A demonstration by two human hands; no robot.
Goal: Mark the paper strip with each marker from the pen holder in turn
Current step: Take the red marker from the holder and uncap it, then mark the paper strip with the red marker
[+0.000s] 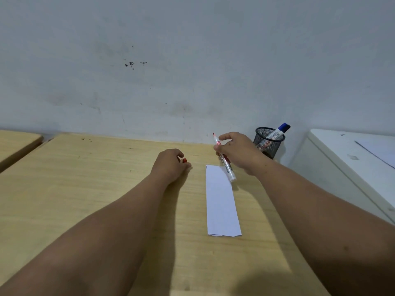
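A white paper strip (221, 201) lies lengthwise on the wooden table (96, 189), with a small dark mark at its far left corner. My right hand (237, 151) holds an uncapped red marker (226, 164) above the strip's far end, its red tip pointing up and away. My left hand (171, 164) rests on the table left of the strip, fingers closed on the red cap (184, 160). A black mesh pen holder (268, 144) stands by the wall behind my right hand, with a blue-capped marker (279, 131) leaning in it.
A white cabinet or appliance (350, 167) stands right of the table, beside the pen holder. A second wooden tabletop (17, 144) adjoins at the far left. A stained grey wall runs along the table's back edge.
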